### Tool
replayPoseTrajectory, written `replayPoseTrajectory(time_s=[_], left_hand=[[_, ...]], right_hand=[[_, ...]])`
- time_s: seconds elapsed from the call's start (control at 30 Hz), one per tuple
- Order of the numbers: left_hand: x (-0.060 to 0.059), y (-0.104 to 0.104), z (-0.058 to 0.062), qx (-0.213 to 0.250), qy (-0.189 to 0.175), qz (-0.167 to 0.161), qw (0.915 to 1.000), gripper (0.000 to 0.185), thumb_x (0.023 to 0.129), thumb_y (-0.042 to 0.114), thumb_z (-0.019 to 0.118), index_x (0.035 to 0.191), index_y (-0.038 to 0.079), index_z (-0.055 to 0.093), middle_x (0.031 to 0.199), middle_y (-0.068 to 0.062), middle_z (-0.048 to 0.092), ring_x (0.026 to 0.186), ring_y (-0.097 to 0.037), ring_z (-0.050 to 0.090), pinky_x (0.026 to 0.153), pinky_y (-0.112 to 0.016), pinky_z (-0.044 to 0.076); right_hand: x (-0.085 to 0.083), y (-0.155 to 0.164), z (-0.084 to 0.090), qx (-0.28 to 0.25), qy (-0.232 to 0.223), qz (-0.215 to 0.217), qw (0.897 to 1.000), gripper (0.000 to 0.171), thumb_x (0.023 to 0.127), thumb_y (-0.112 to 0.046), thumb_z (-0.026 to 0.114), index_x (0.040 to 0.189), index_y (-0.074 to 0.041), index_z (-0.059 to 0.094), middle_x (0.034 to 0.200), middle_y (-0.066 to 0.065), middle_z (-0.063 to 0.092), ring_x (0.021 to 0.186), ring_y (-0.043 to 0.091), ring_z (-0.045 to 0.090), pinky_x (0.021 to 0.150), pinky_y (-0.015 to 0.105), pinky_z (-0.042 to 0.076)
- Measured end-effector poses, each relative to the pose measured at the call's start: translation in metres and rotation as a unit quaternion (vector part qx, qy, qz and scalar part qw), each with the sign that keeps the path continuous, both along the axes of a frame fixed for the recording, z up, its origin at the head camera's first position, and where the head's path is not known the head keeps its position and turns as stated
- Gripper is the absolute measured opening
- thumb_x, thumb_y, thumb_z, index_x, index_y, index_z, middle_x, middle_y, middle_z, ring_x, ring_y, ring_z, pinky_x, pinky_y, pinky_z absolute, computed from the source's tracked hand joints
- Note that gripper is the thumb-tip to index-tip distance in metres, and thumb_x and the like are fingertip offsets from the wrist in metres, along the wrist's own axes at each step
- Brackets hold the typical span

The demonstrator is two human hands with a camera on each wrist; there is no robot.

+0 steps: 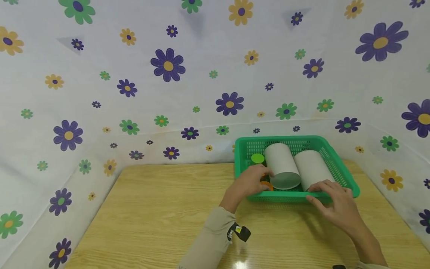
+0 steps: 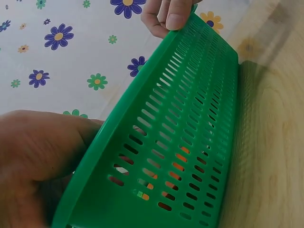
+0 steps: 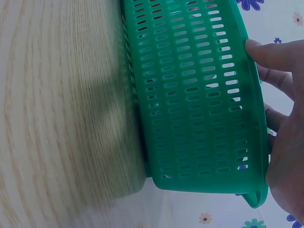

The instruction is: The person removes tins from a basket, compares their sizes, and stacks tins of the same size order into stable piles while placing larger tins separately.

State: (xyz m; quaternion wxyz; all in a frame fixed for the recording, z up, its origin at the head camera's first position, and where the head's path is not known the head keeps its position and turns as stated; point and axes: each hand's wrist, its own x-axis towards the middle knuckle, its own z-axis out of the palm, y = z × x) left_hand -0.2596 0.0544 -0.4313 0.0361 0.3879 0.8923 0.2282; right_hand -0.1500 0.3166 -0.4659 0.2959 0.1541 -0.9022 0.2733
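A green plastic basket (image 1: 295, 194) with slotted walls stands on the table. My left hand (image 1: 248, 184) reaches over its front left rim, thumb and fingers curled around a small orange-topped container (image 1: 267, 185); the hand hides most of it. Orange also shows through the slots in the left wrist view. Beside it is a container with a bright green lid (image 1: 257, 158). Two white cylinders lie tilted in the basket, one in the middle (image 1: 280, 158) and one at the right (image 1: 312, 168). My right hand (image 1: 336, 203) grips the front rim, thumb outside and fingers inside.
The wooden table (image 1: 161, 213) extends left of the basket and in front of it. A white flower-printed cloth (image 1: 201, 86) hangs behind the table and along both sides. A black strap (image 1: 240, 231) sits at the left sleeve's wrist.
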Motion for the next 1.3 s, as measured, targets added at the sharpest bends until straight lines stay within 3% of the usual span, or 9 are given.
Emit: replayPoseTrajectory(time_s=[0.3,0.57,0.7,1.0,1.17,1.3], left_hand=[[-0.011,0.013,-0.005,-0.025,-0.022,0.009,0.9994,0.031,0.089,0.023,0.083,0.115,0.012,0.07,0.115,0.0,0.069,0.098,-0.013,0.061,0.081,-0.019,0.048],[-0.024,0.016,-0.007,-0.045,-0.017,-0.062,0.9969,0.03,0.091,0.0,0.075,0.12,0.009,0.074,0.118,-0.003,0.071,0.11,-0.021,0.064,0.09,-0.017,0.049],[-0.028,0.018,-0.01,-0.073,-0.009,-0.071,0.9947,0.038,0.092,-0.01,0.068,0.123,0.011,0.075,0.122,-0.003,0.07,0.114,-0.018,0.062,0.096,-0.018,0.047],[-0.03,0.021,-0.014,-0.122,-0.047,-0.048,0.9903,0.049,0.092,-0.014,0.065,0.127,0.019,0.072,0.129,0.004,0.066,0.122,-0.012,0.056,0.1,-0.02,0.046],[-0.03,0.022,-0.014,-0.14,-0.023,-0.057,0.9882,0.047,0.092,-0.014,0.065,0.124,0.019,0.073,0.125,0.004,0.067,0.118,-0.012,0.057,0.099,-0.021,0.047],[-0.029,0.021,-0.01,-0.166,-0.002,-0.046,0.9851,0.041,0.094,-0.006,0.069,0.122,0.023,0.074,0.125,0.003,0.063,0.113,-0.013,0.055,0.091,-0.025,0.05]], right_hand=[[0.0,0.001,-0.003,-0.006,0.006,-0.001,1.0,0.026,0.076,-0.012,0.088,0.094,-0.02,0.071,0.096,-0.004,0.068,0.096,0.026,0.059,0.078,0.051,0.029],[-0.002,0.003,-0.002,-0.005,0.012,-0.003,1.0,0.025,0.076,-0.012,0.088,0.095,-0.018,0.072,0.097,-0.004,0.068,0.096,0.025,0.059,0.079,0.051,0.029],[-0.002,0.002,-0.004,-0.01,0.013,-0.002,1.0,0.025,0.076,-0.012,0.088,0.094,-0.018,0.072,0.097,-0.003,0.068,0.097,0.028,0.06,0.079,0.052,0.029],[-0.002,0.003,-0.004,-0.008,0.012,-0.001,1.0,0.024,0.077,-0.014,0.088,0.095,-0.018,0.072,0.097,-0.005,0.068,0.096,0.026,0.06,0.08,0.053,0.03],[-0.002,0.003,-0.002,-0.007,0.01,0.001,1.0,0.024,0.078,-0.014,0.088,0.094,-0.02,0.071,0.096,-0.006,0.067,0.096,0.025,0.061,0.079,0.052,0.03],[-0.002,0.004,-0.003,-0.004,0.006,0.002,1.0,0.024,0.078,-0.015,0.088,0.094,-0.022,0.071,0.096,-0.006,0.067,0.096,0.026,0.062,0.079,0.051,0.031]])
